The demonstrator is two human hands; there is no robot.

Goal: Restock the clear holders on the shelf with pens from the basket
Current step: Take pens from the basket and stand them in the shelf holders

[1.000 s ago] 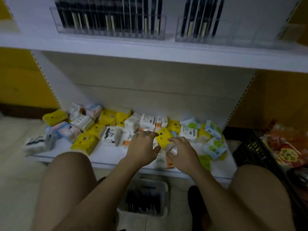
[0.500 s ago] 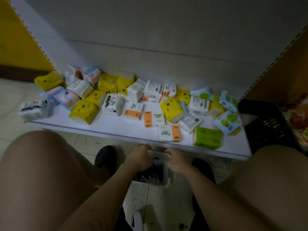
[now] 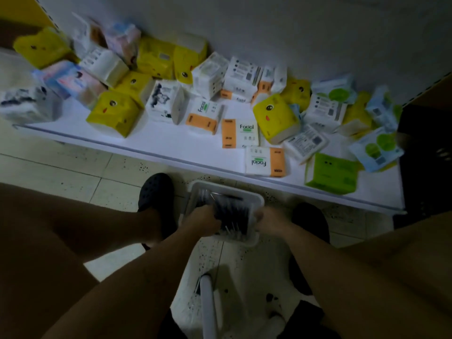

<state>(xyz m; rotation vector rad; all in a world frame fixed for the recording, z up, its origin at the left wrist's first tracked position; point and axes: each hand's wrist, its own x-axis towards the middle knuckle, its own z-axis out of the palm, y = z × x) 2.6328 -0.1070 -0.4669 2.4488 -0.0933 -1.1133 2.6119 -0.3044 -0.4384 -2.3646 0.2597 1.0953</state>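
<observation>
As the basket (image 3: 228,190) sits on the floor between the shoes (image 3: 156,192), the left hand (image 3: 203,221) curls round the pens (image 3: 232,214) inside, seemingly gathering a bundle. The right hand (image 3: 267,221) meets the rim, likely steadying; its grip is not discernible.

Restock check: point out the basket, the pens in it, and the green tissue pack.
basket (image 3: 223,188): head view, on its far white rim.
pens (image 3: 232,214): head view, middle of the dark bundle.
green tissue pack (image 3: 332,173): head view, centre of its top face.
</observation>
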